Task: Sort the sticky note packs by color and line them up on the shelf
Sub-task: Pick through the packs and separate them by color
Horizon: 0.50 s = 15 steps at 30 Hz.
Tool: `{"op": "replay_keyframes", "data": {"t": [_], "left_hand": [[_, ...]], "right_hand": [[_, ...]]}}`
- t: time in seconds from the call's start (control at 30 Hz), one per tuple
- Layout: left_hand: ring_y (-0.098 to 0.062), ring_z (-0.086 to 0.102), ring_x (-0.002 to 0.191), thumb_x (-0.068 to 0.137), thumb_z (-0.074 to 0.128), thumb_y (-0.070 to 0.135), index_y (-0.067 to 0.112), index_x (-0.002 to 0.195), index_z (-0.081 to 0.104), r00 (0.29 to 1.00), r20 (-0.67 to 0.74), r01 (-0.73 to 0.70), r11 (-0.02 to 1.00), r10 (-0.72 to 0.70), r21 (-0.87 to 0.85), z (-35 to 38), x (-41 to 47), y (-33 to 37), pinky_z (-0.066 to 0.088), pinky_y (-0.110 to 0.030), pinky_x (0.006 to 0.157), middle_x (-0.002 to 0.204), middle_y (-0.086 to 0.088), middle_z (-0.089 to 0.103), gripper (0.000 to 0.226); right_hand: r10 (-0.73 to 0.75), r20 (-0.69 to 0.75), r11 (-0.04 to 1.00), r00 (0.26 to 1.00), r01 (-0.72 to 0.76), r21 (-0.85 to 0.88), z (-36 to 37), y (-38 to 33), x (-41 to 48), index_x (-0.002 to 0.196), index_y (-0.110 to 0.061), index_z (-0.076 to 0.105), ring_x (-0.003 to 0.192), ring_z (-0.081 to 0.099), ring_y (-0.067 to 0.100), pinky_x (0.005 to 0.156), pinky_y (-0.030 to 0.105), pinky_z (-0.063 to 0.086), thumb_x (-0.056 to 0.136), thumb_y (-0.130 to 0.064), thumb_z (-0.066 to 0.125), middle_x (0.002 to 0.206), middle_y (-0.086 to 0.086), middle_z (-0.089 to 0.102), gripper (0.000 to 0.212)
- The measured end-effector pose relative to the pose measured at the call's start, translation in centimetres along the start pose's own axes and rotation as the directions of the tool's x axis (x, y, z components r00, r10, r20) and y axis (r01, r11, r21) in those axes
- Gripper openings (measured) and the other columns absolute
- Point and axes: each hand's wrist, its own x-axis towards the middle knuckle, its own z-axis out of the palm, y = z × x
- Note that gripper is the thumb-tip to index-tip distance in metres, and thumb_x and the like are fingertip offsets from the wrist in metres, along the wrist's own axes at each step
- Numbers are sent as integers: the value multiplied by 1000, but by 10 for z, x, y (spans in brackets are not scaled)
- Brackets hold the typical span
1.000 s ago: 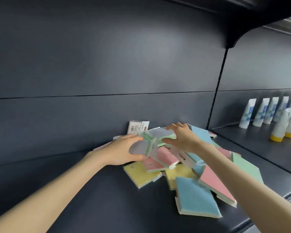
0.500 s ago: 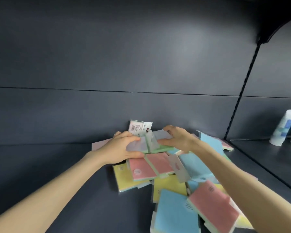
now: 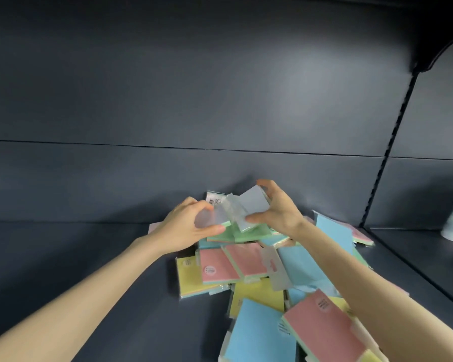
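Packs (image 3: pixel 254 205), two, in left hand (image 3: pixel 186 226), right hand (image 3: pixel 277 212)

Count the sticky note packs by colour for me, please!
At least these, by faces plainly in view; others lie hidden underneath.
pink packs: 4
blue packs: 3
yellow packs: 2
green packs: 2
pale packs, one in the left hand, one in the right hand: 2
Total: 13

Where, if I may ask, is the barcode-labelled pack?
In the head view, the barcode-labelled pack sits centre frame, near the rear panel, just behind the left hand.
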Motion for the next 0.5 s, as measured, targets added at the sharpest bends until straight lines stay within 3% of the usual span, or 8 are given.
{"op": "replay_keyframes", "data": {"t": [0.13,0.27,0.3,0.37,0.4,0.5], "left_hand": [[-7,49,111,85,53,57,26,123,54,998,-61,4,996,-9,-86,-8,-10,6,38,-24,94,116,8,51,49],[9,53,72,95,43,44,23,105,57,988,-150,3,971,-40,-239,-21,-29,17,39,-5,61,85,14,57,27],[5,52,68,96,41,43,23,100,56,984,-168,9,960,-59,-280,-25,-35,19,41,-6,58,80,11,56,25],[-9,53,75,96,37,46,23,92,56,974,-213,8,955,-74,-295,-32,-47,18,47,-19,66,82,5,58,30],[-15,54,78,96,36,48,22,90,56,969,-235,9,956,-81,-293,-36,-54,16,47,-28,72,82,4,59,33],[-25,55,74,97,33,48,16,82,54,949,-291,21,943,-123,-332,-47,-74,7,46,-35,67,78,-4,59,41]], "right_hand": [[-43,-46,992,998,48,117,-6,-10,-8,129,-20,47,109,57,19,94,33,47,65,-7,83,116,0,60,75],[-50,-56,965,997,63,253,-5,-30,-17,105,-16,58,73,61,18,72,34,54,66,-6,83,85,3,64,47],[-57,-60,957,997,71,281,-2,-36,-20,101,-16,59,69,59,19,72,38,53,66,-5,82,81,5,64,43],[-73,-64,939,995,90,331,6,-49,-27,96,-14,58,68,57,20,71,41,54,66,-1,81,80,8,64,40],[-82,-60,932,995,97,350,10,-55,-31,97,-12,57,68,58,20,68,37,54,67,0,80,80,7,65,39],[-121,-39,913,992,127,387,23,-73,-45,99,-10,54,57,58,10,53,19,48,73,0,76,75,0,66,35]]}}
